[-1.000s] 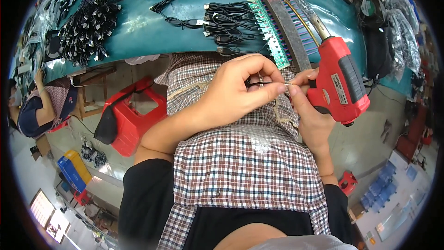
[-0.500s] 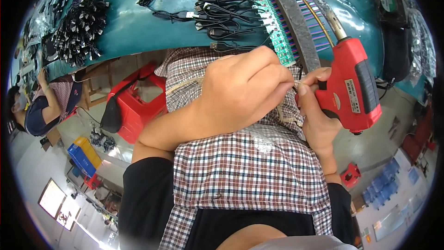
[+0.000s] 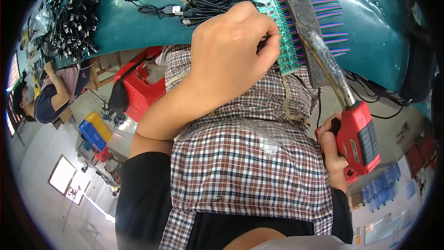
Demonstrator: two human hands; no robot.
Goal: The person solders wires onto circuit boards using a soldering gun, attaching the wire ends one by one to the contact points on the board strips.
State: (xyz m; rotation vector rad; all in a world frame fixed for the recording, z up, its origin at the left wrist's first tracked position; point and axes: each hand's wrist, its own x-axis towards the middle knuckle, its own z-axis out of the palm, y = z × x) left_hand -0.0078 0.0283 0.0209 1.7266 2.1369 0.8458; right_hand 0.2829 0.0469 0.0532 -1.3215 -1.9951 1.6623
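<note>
My left hand (image 3: 236,48) is closed in a pinch at the near left edge of a strip of green circuit boards (image 3: 283,41). Something dark shows in the gap behind its thumb, but its fingertips hide what they hold. My right hand (image 3: 329,146) is wrapped round the handle of a red soldering gun (image 3: 358,136) with a black grip panel. The gun's metal barrel (image 3: 330,62) points up and left, overlapping a long dark bar (image 3: 303,14) that lies across the boards. Black USB cables (image 3: 208,7) lie left of the boards, several reaching their edge.
Thin coloured wires (image 3: 333,14) stick out right of the bar on the green table (image 3: 134,30). A big bundle of black cables (image 3: 76,28) hangs at the table's left. A red plastic chair (image 3: 143,88) stands below, and another person (image 3: 53,88) sits at far left.
My hands, close together at a thin wire end before, have parted. The left has moved up and left to the boards. The right has dropped back with the soldering gun, whose barrel now crosses the bar.
</note>
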